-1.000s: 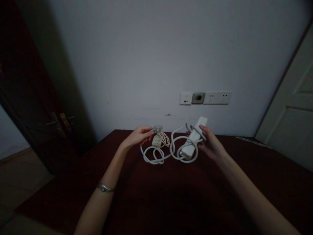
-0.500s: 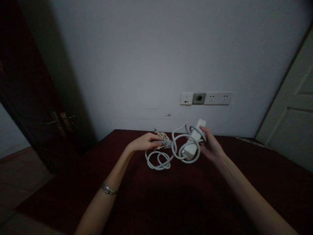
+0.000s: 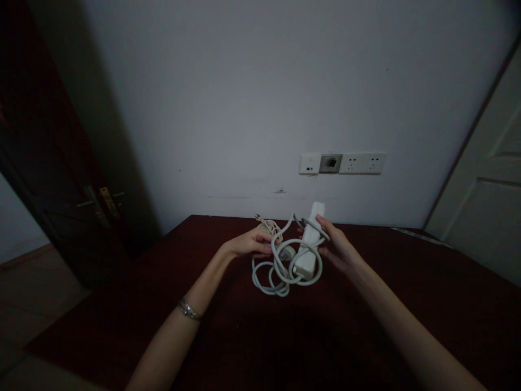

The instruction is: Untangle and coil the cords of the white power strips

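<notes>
**Strip [image 3: 309, 239] and cord [image 3: 272, 278] being held over the table [image 3: 366, 336]**

The right hand [image 3: 337, 251] is gripping the white strip, its fingers curling round the right edge and over a turn of cord. The strip is tilting, its far end pointing up toward the wall [image 3: 244, 108]. The left hand [image 3: 249, 244] is closing its fingertips on the grey cord close to the plug [image 3: 287, 253] (the exact pinch point is too dim to make out). The cord is hanging in several loose loops between the two hands, with some passing round the strip. Whether the lowest loops are touching the dark red table I cannot tell. A thin beige cable [image 3: 268, 225] is lying bunched just behind the left fingers. A bracelet [image 3: 188, 309] is sitting on the left wrist. A row of sockets [image 3: 342, 163] is showing on the wall above the table. A dark door [image 3: 61, 190] is standing at the left and a white door [image 3: 488, 206] at the right.
</notes>
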Available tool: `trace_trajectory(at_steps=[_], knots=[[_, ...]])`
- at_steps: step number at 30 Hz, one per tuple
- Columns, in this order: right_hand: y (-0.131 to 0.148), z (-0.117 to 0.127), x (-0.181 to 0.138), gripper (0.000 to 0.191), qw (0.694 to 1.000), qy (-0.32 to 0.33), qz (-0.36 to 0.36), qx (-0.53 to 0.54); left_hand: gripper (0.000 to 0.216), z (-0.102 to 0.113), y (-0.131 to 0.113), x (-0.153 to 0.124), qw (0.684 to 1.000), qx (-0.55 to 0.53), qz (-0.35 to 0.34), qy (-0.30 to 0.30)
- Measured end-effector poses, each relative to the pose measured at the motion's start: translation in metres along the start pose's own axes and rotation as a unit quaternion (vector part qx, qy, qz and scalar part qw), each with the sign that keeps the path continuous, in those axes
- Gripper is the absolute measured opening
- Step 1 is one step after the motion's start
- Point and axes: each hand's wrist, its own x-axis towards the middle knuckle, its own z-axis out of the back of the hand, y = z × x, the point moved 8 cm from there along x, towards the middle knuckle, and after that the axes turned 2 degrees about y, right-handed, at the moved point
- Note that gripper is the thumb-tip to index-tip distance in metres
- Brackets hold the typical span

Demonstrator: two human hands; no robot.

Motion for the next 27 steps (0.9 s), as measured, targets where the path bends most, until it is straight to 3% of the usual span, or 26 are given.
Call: trace_trajectory(at_steps=[7, 12, 19, 27], knots=[[-0.02, -0.01, 0.003, 0.024, 0.996, 0.049, -0.062, 0.041, 0.033, -0.031, 0.015, 0.015, 0.987, -0.152, 0.004, 0.059], [-0.027, 0.0, 0.011, 0.027, 0.998, 0.033, -0.055, 0.019, 0.029, -0.034, 0.008, 0.016, 0.994, -0.102, 0.006, 0.03], [-0.034, 0.015, 0.017, 0.028, 0.998, -0.027, -0.053, -0.001, 0.017, -0.018, -0.008, 0.015, 0.998, 0.042, -0.02, -0.054], [-0.031, 0.021, 0.012, 0.026, 0.996, -0.087, -0.023, 0.009, 0.016, -0.012, -0.01, 0.017, 0.991, 0.01, -0.061, -0.12]])
